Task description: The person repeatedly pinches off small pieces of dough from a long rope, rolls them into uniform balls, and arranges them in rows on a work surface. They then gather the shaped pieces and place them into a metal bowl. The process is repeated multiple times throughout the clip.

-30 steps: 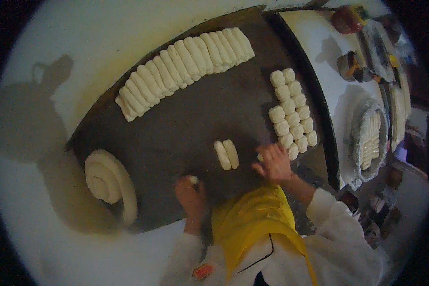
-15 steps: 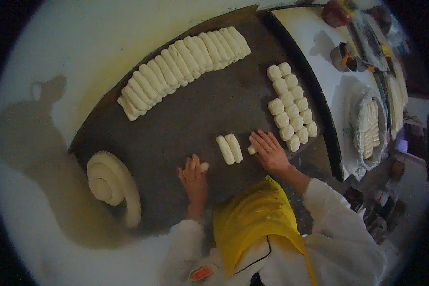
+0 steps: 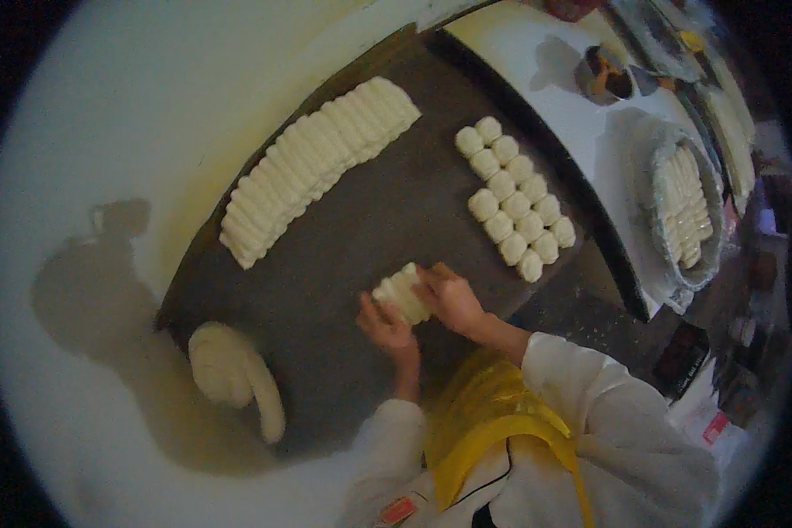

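A small group of pale dough rolls (image 3: 403, 296) lies side by side on the dark board (image 3: 343, 229), between my two hands. My left hand (image 3: 387, 324) presses against the left end of the group, its fingers bent over the dough. On the other side, my right hand (image 3: 451, 301) closes its curled fingers on the right edge of the same rolls. My fingers hide parts of the outer rolls, so their exact number cannot be made out.
A long row of dough rolls (image 3: 317, 167) runs along the board's far left edge. Several round dough pieces (image 3: 517, 205) sit at the right. A thick dough coil (image 3: 224, 365) rests at the near left. Beyond the board's raised rim stands a plastic-lined tub (image 3: 686, 211) holding dough strips.
My hands have come inward from either side, where each lay on a small dough piece. They now meet the rolls in the middle, and that group looks wider. The whole view has shifted.
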Tool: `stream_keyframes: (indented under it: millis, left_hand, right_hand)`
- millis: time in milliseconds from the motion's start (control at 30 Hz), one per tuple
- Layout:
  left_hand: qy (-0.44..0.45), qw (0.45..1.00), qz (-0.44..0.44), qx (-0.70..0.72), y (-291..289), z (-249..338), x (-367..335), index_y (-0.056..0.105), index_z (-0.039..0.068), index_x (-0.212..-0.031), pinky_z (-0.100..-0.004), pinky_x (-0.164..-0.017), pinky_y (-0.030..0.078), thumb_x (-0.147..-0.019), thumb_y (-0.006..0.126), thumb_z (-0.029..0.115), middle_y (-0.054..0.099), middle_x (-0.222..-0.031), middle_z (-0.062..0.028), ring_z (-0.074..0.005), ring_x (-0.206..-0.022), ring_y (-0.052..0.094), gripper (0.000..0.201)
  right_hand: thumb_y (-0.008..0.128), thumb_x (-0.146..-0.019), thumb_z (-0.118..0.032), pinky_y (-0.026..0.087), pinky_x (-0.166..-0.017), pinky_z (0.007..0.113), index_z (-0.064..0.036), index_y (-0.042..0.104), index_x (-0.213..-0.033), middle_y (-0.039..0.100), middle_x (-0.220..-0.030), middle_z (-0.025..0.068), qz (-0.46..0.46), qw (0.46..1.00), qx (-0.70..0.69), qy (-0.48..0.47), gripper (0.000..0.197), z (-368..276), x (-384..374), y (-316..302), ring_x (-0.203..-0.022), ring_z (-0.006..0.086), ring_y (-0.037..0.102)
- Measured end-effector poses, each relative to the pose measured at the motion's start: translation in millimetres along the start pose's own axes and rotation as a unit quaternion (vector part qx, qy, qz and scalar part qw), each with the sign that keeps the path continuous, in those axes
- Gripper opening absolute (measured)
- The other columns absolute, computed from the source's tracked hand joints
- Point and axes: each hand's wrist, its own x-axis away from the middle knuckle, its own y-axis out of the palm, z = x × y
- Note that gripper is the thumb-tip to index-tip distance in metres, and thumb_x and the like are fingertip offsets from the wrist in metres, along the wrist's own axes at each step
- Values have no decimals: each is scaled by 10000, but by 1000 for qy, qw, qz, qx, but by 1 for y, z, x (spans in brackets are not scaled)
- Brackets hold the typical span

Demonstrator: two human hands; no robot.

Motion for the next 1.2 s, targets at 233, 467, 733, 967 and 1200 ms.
stream_keyframes:
  millis: [233,467,733,967,1200]
  left_hand:
    - [151,967,-202,29,115,108,-72,706,31,-1237,-520,-973,502,-944,806,281,669,-1123,-172,-378,-1106,614,399]
    - [-136,893,-266,336,140,134,-35,598,42,-1212,-331,-952,497,-853,730,12,595,-1105,-84,-240,-1023,625,383]
    - [-343,688,-129,626,-60,54,-62,609,19,-1361,-380,-869,611,-997,687,161,708,-1098,-94,-238,-973,713,399]
    - [-322,899,-2,296,-93,-81,-18,669,43,-950,-390,-542,518,-1055,682,253,646,-702,-51,-262,-576,637,235]
    - [79,932,-177,-306,-117,-29,7,543,40,-1465,-606,-1247,298,-1036,646,265,493,-1517,-249,-424,-1458,426,495]
  right_hand:
    - [782,-896,-227,542,-891,500,-56,692,-1217,683,-1123,136,136,952,274,0,375,35,-31,-135,-1051,365,657]
    - [803,-802,-73,555,-892,469,-69,602,-1265,636,-1189,175,140,952,258,-83,505,43,-34,-130,-1135,392,628]
    - [754,-930,-199,561,-797,393,-52,671,-1065,718,-1092,156,-25,870,-457,182,216,-2,-39,-129,-924,296,680]
    - [738,-977,-382,568,-815,458,-63,767,-977,723,-838,141,-101,987,124,9,321,-17,-40,-89,-785,371,701]
    - [694,-1004,-424,277,-1278,629,-117,479,-1596,479,-1645,134,-142,927,305,-164,700,-8,-16,-92,-1540,410,401]
